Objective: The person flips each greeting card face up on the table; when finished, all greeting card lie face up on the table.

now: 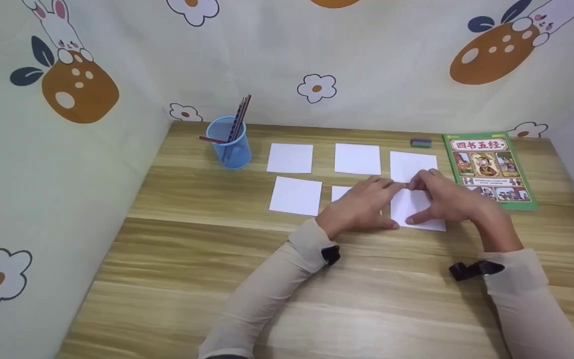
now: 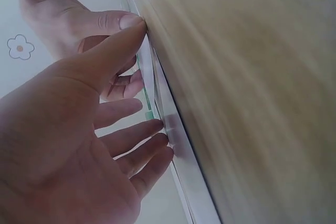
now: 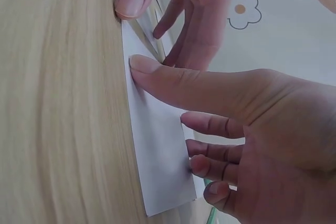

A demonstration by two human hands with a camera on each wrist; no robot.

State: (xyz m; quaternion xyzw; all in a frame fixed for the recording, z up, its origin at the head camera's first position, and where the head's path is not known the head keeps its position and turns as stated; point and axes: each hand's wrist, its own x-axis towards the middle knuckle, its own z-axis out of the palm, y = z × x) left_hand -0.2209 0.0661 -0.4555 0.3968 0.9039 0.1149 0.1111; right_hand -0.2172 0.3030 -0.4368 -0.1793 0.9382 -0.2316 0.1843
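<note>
A white square sheet of paper [image 1: 419,203] lies at the right of the nearer row, under both hands. My left hand [image 1: 364,204] spans its left side, thumb at the near left corner and fingers toward the far edge; it also covers much of the middle sheet [image 1: 340,192]. With its thumb on the same paper close to the near edge, my right hand [image 1: 449,199] reaches its other fingers to the far edge. In the right wrist view the paper [image 3: 160,145] lies flat beneath that thumb, and the left thumb touches its corner.
More white squares lie around: a left one [image 1: 295,196] in the near row, and left [image 1: 290,158], middle [image 1: 357,159] and right [image 1: 413,166] ones behind. A blue mesh pencil cup [image 1: 237,152] stands back left. At right are a green-bordered book [image 1: 489,167] and a small dark eraser-like block [image 1: 421,143].
</note>
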